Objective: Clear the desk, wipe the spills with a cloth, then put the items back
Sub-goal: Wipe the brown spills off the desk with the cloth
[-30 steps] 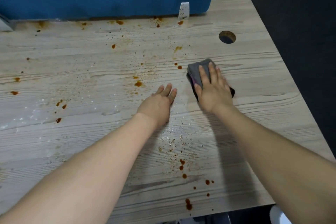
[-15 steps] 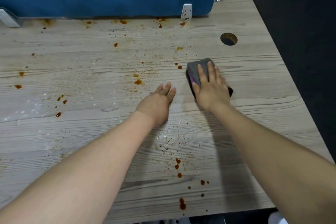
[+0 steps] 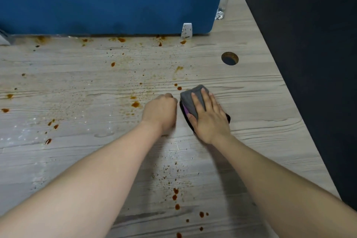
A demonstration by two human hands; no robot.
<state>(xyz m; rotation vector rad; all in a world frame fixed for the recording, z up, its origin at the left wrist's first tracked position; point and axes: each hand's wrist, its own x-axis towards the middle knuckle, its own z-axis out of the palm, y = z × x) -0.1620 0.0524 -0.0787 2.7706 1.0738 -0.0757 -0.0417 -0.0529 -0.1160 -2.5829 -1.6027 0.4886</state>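
Observation:
A folded grey cloth (image 3: 190, 98) with a purple edge lies on the light wood-grain desk (image 3: 260, 106), right of centre. My right hand (image 3: 209, 120) presses flat on top of it, fingers spread. My left hand (image 3: 161, 113) rests on the desk just left of the cloth, fingers curled under into a loose fist with nothing in it. Brown spill drops (image 3: 135, 104) and fine specks are scattered over the desk, with more brown drops (image 3: 175, 197) near the front edge and brown stains (image 3: 121, 40) along the back.
A blue partition (image 3: 108, 0) stands along the desk's back edge, held by a stained white bracket (image 3: 186, 30). A round cable hole (image 3: 229, 58) lies at the back right. The desk's right edge runs diagonally beside a dark floor. A clear bottle base (image 3: 220, 14) shows behind the partition.
My left hand's fingers have curled under from flat into a fist. My right hand and the cloth have shifted slightly toward the left hand.

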